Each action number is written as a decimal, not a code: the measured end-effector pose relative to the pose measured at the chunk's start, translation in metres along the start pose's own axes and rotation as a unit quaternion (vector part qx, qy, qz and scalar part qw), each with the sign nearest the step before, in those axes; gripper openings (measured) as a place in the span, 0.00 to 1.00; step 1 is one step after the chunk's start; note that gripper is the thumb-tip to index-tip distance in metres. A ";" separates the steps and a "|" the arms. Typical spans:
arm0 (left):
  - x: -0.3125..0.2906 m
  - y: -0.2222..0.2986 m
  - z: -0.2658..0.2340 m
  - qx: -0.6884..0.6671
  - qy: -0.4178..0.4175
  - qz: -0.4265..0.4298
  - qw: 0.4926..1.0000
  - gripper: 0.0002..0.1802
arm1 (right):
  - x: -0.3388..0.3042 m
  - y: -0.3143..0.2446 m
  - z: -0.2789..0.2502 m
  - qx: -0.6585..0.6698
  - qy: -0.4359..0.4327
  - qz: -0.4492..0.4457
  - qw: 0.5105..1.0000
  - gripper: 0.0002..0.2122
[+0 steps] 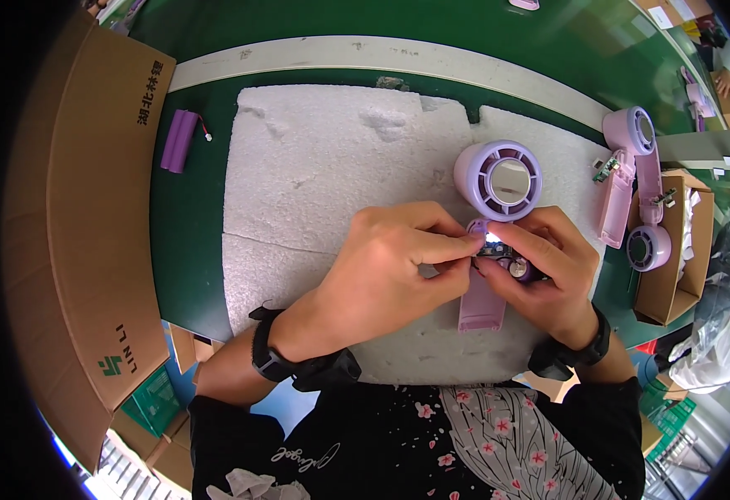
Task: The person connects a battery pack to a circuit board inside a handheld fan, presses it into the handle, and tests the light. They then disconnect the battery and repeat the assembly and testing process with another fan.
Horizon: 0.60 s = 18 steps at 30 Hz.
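On a pitted, grainy white foam slab (315, 175), towards its right edge, lies a lilac plastic fan (467, 179): drum-shaped head, spoked grille, mirror-smooth round hub. Its hollow, trough-like handle shell (482, 307) points at the slab's near edge. The right hand (555, 258) curls round a small dark circuit board (497, 249), holding it between thumb and forefinger; the left hand (398, 258) pinches narrow at the board's left side, whether on anything I cannot tell. Beyond the slab's left edge, a twin-cylinder purple battery pack (180, 142) rests on the glossy green worktop (190, 258)
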State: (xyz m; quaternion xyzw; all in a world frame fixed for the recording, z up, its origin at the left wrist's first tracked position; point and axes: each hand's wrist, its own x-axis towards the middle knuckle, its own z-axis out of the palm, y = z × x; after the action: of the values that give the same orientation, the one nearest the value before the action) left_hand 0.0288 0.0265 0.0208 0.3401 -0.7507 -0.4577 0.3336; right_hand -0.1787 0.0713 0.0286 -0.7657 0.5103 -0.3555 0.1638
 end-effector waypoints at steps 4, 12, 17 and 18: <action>-0.001 -0.002 0.000 0.005 0.008 0.014 1.000 0.13 | 0.000 -0.001 0.002 -0.002 0.006 -0.005 1.000 0.21; -0.003 -0.005 0.000 0.000 0.004 0.017 1.000 0.16 | 0.001 -0.006 0.003 0.021 0.005 0.029 0.999 0.19; -0.001 0.003 0.006 -0.055 -0.007 -0.020 0.998 0.20 | 0.000 -0.005 0.003 0.087 -0.002 0.078 0.993 0.16; -0.002 0.003 0.010 -0.039 0.005 -0.012 0.999 0.21 | 0.000 -0.005 0.003 0.089 0.002 0.081 0.993 0.16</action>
State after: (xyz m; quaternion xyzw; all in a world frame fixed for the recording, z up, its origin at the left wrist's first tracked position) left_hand 0.0213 0.0339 0.0192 0.3383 -0.7263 -0.4892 0.3445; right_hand -0.1732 0.0728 0.0301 -0.7038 0.5371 -0.3867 0.2582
